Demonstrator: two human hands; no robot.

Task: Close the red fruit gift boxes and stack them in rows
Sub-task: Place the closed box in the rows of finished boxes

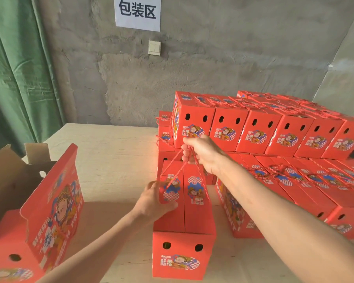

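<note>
A red fruit gift box (184,252) stands on the wooden table (114,160) in front of me, its two top flaps folded together. My right hand (200,154) grips the red rope handle (178,166) and holds it up above the box. My left hand (155,201) presses on the box's left top flap, thumb on the rounded tab. To the right, closed red boxes form a stack (274,135) in rows, an upper row resting on lower ones. At the left an open red box (49,217) stands with its lid flap raised.
A grey concrete wall carries a white paper sign (137,12) and a light switch (154,48). A green curtain (18,74) hangs at the left. Brown cardboard flaps (10,170) of the open box stick up at the left edge.
</note>
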